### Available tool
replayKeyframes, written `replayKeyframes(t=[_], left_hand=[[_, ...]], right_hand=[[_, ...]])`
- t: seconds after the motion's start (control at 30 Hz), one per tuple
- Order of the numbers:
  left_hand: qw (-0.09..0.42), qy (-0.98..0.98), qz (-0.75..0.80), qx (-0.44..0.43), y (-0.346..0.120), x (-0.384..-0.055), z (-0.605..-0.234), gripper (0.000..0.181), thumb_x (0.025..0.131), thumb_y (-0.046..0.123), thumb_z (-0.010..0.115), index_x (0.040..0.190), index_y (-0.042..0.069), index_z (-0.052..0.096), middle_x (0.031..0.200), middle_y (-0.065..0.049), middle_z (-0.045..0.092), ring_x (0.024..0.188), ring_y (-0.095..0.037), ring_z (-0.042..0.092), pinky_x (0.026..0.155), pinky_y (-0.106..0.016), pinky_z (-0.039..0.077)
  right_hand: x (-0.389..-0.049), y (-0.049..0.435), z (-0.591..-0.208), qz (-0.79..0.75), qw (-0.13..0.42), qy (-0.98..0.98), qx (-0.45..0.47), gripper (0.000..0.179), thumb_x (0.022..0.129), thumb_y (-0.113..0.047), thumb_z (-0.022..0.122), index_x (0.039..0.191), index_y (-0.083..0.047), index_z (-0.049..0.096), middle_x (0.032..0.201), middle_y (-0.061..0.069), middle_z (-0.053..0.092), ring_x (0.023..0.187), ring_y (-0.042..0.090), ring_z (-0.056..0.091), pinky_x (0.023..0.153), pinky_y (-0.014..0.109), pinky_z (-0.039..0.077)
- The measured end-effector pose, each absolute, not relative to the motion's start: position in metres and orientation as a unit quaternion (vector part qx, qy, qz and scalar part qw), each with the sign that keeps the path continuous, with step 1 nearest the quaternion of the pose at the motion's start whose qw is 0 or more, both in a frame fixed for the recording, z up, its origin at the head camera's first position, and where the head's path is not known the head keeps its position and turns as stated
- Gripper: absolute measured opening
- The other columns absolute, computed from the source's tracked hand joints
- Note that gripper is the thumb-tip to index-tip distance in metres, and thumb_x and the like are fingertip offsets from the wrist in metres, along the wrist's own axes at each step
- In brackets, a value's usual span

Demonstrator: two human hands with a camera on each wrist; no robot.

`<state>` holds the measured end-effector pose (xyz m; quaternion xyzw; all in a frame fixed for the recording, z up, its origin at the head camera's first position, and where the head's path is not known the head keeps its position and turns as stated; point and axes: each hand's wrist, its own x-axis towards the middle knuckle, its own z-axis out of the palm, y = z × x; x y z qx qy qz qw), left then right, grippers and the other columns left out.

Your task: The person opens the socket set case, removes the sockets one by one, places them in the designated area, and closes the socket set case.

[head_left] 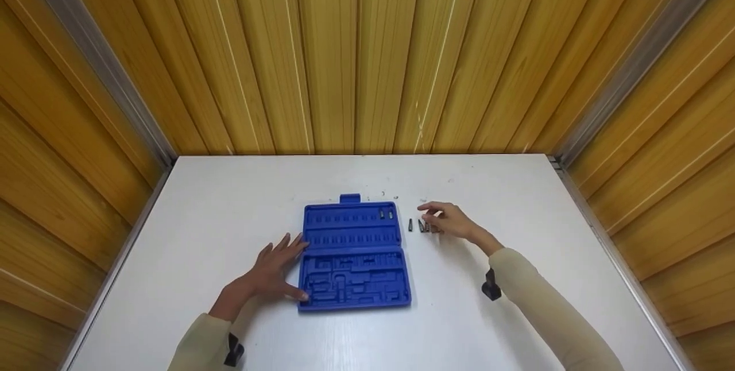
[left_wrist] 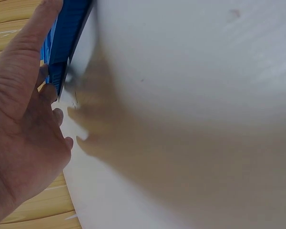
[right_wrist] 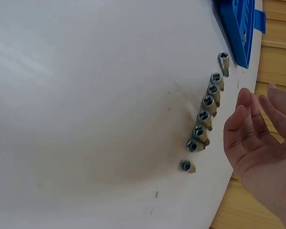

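A blue plastic tool case [head_left: 406, 276] lies unfolded on the white table, its moulded slots facing up. My left hand [head_left: 270, 273] rests against its left side, fingers spread and thumb at the lower left corner; the left wrist view shows this hand [left_wrist: 26, 129] at the case's edge. Two small metal bits [head_left: 382, 214] sit at the right end of the upper row. To the right of the case, several short metal bits [right_wrist: 208, 104] with hollow ends lie in a line. My right hand [head_left: 453, 223] hovers by them, fingers loosely bent, nothing visible in its grasp.
The case's latch tab [head_left: 349, 198] sticks out at its far edge. Yellow wood-patterned walls [head_left: 356, 55] enclose the white table [head_left: 229, 198] at the back and both sides. Small dark marks dot the tabletop beyond the case.
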<state>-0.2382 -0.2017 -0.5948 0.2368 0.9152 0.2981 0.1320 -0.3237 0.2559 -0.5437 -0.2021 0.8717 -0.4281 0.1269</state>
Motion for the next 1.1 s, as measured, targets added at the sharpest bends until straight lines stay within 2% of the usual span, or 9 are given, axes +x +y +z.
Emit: replayKeyframes(t=[0.03,0.13,0.23,0.33,0.4,0.6,0.77,0.87,1.1], left_hand=[[0.131,0.916,0.298,0.236,-0.202,-0.238,-0.595,0.123,0.066,0.053,0.093,0.161,0.008,0.03,0.171,-0.016,0.019,0.158,-0.047,0.006,0.123,-0.071,0.004],[0.13,0.914,0.301,0.237,-0.201,-0.238,-0.594,0.123,0.066,0.051,0.093,0.161,0.008,0.03,0.171,-0.017,0.019,0.158,-0.047,0.006,0.123,-0.072,0.003],[0.132,0.911,0.307,0.241,-0.2,-0.236,-0.593,0.122,0.066,0.05,0.093,0.161,0.007,0.029,0.171,-0.018,0.018,0.158,-0.049,0.005,0.122,-0.072,0.003],[0.132,0.91,0.308,0.245,-0.2,-0.235,-0.592,0.123,0.067,0.05,0.093,0.161,0.006,0.028,0.17,-0.019,0.018,0.157,-0.05,0.005,0.122,-0.073,0.003],[0.13,0.91,0.306,0.246,-0.2,-0.235,-0.591,0.122,0.067,0.049,0.093,0.161,0.005,0.028,0.17,-0.02,0.018,0.157,-0.05,0.006,0.122,-0.073,0.004],[0.128,0.917,0.291,0.24,-0.2,-0.237,-0.592,0.121,0.067,0.051,0.093,0.161,0.006,0.03,0.171,-0.017,0.019,0.158,-0.047,0.007,0.122,-0.072,0.005],[0.134,0.916,0.294,0.236,-0.2,-0.238,-0.592,0.121,0.067,0.052,0.092,0.161,0.008,0.029,0.171,-0.015,0.017,0.159,-0.046,0.005,0.123,-0.071,0.004],[0.131,0.915,0.297,0.24,-0.2,-0.238,-0.594,0.122,0.067,0.051,0.093,0.161,0.008,0.029,0.171,-0.016,0.018,0.158,-0.046,0.005,0.123,-0.071,0.004],[0.132,0.914,0.297,0.242,-0.202,-0.239,-0.596,0.122,0.067,0.053,0.092,0.162,0.009,0.029,0.171,-0.015,0.017,0.159,-0.046,0.005,0.123,-0.071,0.004]], right_hand=[[-0.328,0.252,-0.548,-0.428,0.128,0.871,-0.204,0.036,0.104,-0.009,0.056,0.132,0.014,0.058,0.109,0.033,0.066,0.076,0.028,0.068,0.063,0.022,0.052],[-0.331,0.237,-0.548,-0.429,0.136,0.867,-0.216,0.035,0.104,-0.008,0.057,0.131,0.014,0.059,0.107,0.034,0.065,0.072,0.024,0.066,0.058,0.019,0.048],[-0.333,0.224,-0.548,-0.425,0.142,0.865,-0.224,0.035,0.104,-0.008,0.057,0.131,0.013,0.059,0.106,0.035,0.066,0.071,0.034,0.068,0.055,0.017,0.044],[-0.336,0.212,-0.55,-0.42,0.141,0.867,-0.228,0.035,0.103,-0.009,0.058,0.131,0.012,0.059,0.107,0.033,0.067,0.077,0.047,0.068,0.054,0.018,0.045],[-0.339,0.204,-0.552,-0.414,0.135,0.871,-0.229,0.035,0.103,-0.01,0.058,0.131,0.012,0.06,0.108,0.032,0.068,0.081,0.05,0.069,0.054,0.018,0.046],[-0.349,0.184,-0.56,-0.378,0.086,0.893,-0.228,0.032,0.101,-0.009,0.06,0.125,0.012,0.064,0.108,0.029,0.07,0.079,0.039,0.069,0.061,0.022,0.05],[-0.354,0.17,-0.564,-0.345,0.058,0.916,-0.197,0.028,0.1,-0.008,0.061,0.121,0.009,0.068,0.11,0.025,0.073,0.09,0.033,0.069,0.078,0.041,0.057],[-0.354,0.163,-0.564,-0.325,0.059,0.929,-0.168,0.027,0.099,-0.009,0.062,0.12,0.006,0.07,0.11,0.023,0.073,0.099,0.033,0.068,0.089,0.049,0.055],[-0.356,0.153,-0.565,-0.278,0.065,0.95,-0.124,0.024,0.097,-0.015,0.069,0.114,0.001,0.074,0.101,0.015,0.07,0.088,0.023,0.063,0.08,0.041,0.054]])
